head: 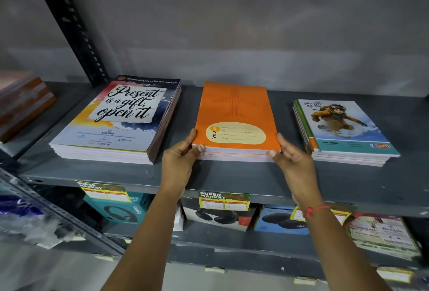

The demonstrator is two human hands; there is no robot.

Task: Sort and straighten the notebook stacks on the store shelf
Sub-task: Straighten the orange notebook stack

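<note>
Three notebook stacks lie on the grey metal shelf (pixel 232 174). In the middle is the orange notebook stack (pixel 234 109) with a cream label. My left hand (pixel 183 158) grips its near left corner, thumb on the front edge. My right hand (pixel 290 156) grips its near right corner. To the left lies a taller stack topped by a "Present is a gift, open it" cover (pixel 116 116). On the right sits a lower stack with an adventure picture cover (pixel 343 128), its books slightly fanned at the left side.
A black perforated upright (pixel 69 23) rises at the back left. A brown-edged pile (pixel 21 102) sits on the neighbouring shelf at far left. Below, boxed headphones (pixel 220 216) and yellow price tags (pixel 224 200) line the lower shelf. A grey wall is behind.
</note>
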